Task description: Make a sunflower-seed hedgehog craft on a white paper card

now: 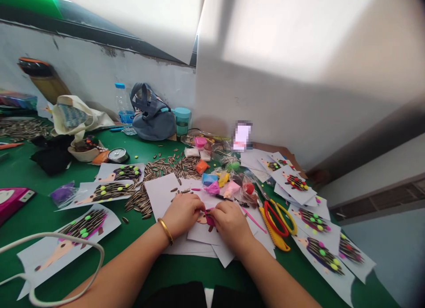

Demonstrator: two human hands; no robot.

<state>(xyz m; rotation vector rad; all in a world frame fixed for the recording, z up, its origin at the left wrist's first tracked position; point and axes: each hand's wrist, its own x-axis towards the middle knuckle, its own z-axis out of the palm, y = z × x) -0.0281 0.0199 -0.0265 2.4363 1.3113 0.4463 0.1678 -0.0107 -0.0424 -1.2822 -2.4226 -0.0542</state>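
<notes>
My left hand (185, 212), with a gold bangle at its wrist, and my right hand (232, 220) meet over a white card (203, 235) at the front middle. Between them lies a magenta clay shape (210, 218) with a light piece at its left and a small brown piece below. The fingers of both hands are bent and pressed together at the clay; what sits between the fingertips is too small to make out. Loose striped seeds (141, 201) are heaped left of the paper sheets. Bagged coloured clay (211, 179) lies just beyond my hands.
Red-handled scissors (276, 219) and a yellow pair lie right of the papers. Finished hedgehog cards (323, 255) lie at both sides. A white cable (49, 235) loops at the front left. Behind stand a water bottle (125, 115), a blue bag (154, 122) and a teal cup (182, 121).
</notes>
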